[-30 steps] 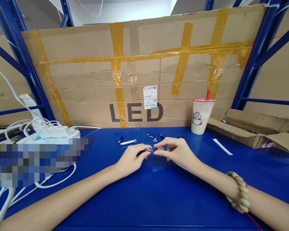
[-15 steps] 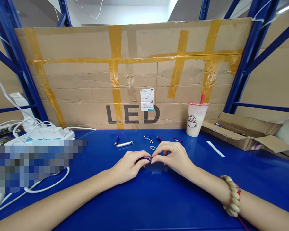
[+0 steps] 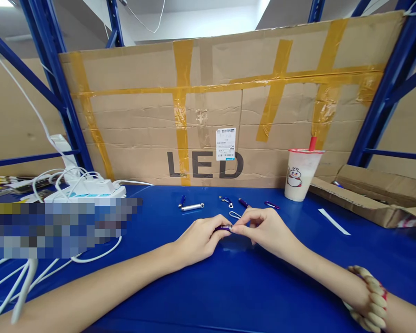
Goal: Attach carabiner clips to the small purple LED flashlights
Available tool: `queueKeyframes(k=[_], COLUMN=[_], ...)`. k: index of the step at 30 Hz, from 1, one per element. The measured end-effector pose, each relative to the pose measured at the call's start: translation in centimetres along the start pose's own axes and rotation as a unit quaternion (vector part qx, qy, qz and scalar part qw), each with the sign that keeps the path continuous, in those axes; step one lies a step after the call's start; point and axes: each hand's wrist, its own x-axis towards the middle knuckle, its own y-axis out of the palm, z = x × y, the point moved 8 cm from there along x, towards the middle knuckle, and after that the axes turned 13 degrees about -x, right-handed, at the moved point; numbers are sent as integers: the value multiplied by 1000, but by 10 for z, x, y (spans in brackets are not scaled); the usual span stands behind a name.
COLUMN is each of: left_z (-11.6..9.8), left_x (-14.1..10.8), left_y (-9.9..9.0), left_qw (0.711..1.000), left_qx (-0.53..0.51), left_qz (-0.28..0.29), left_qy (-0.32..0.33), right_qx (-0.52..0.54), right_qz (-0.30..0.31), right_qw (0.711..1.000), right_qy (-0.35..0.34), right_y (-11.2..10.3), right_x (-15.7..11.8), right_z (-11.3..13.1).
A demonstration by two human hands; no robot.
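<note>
Between the thumb and fingers of my left hand (image 3: 203, 237) is a small purple piece (image 3: 223, 227) with a shiny strip along it. Its exact kind is too small to make out. My right hand (image 3: 268, 229) pinches at the right end of the same piece, fingertips close to those of the left. Just behind the right fingers lie a pale cord loop (image 3: 234, 214) and a dark purple tube (image 3: 243, 202), partly hidden. Farther back are a blue clip with metal fittings (image 3: 226, 200), a purple carabiner (image 3: 272, 205), a silver tube (image 3: 192, 207) and a short blue tube (image 3: 182, 200).
A lidded drink cup (image 3: 302, 178) with a red straw stands at the back right, beside an open cardboard box (image 3: 364, 203). A white strip (image 3: 334, 222) lies before them. White cables and a power strip (image 3: 90, 189) crowd the left. Taped cardboard (image 3: 142, 125) closes the back.
The view has swung left, so everything sits farther right in the picture. Both hands stay together at the small purple piece, with the right fingers slightly shifted at its end.
</note>
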Motion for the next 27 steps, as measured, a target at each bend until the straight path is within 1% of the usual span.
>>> queueKeyframes(k=[2, 4, 9, 15, 19, 22, 27], left_z=[1, 2, 4, 9, 8, 6, 3], left_x=[0, 0, 1, 2, 3, 4, 3], left_y=[-1, -1, -3, -5, -5, -3, 1], left_qw=[1000, 1000, 1000, 999, 999, 999, 998], left_qx=[-2, 0, 7, -8, -24, -38, -54], left_qz=[-5, -11, -22, -33, -29, -13, 10], left_qy=[1, -2, -4, -14, -7, -2, -10], right_qx=[19, 34, 42, 77, 121, 144, 148], right_qz=[30, 46, 49, 59, 66, 82, 102], right_qw=[999, 998, 997, 995, 989, 984, 981], right_qy=[21, 30, 38, 40, 48, 66, 79], right_y=[6, 10, 13, 13, 12, 13, 18], right_x=[1, 2, 4, 5, 6, 6, 7], right_z=[-5, -8, -14, -9, -6, -6, -9])
